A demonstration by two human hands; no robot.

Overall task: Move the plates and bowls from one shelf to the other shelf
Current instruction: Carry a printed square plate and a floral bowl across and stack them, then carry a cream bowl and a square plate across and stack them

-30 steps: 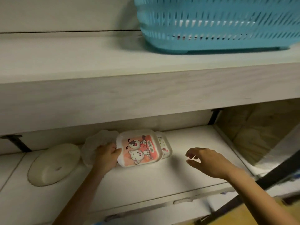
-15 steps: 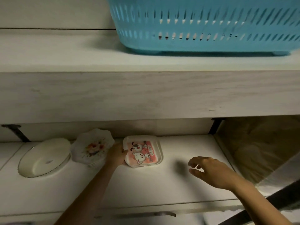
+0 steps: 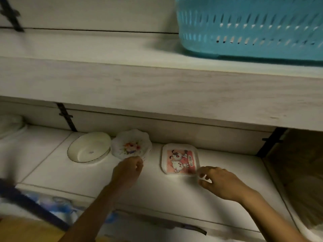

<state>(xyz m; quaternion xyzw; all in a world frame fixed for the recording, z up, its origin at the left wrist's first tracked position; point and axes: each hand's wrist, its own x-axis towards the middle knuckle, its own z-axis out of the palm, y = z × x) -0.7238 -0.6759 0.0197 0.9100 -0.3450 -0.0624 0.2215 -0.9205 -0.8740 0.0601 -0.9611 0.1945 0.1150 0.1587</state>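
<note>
While the square cartoon plate (image 3: pixel 180 159) lies flat on the lower shelf (image 3: pixel 174 194), the right hand (image 3: pixel 221 183) hovers just beside its near right corner, fingers loosely spread and holding nothing. The left hand (image 3: pixel 128 170), curled, pinches the near rim of the scalloped floral plate (image 3: pixel 131 145), which sits beside a cream bowl (image 3: pixel 89 147).

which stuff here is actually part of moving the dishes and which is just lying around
Part of the job:
- cream oval dish
- scalloped floral plate, left hand at its front edge
- square cartoon plate, right hand at its corner
- lower shelf they sit on

Just lying about:
- blue basket on the upper shelf
</note>
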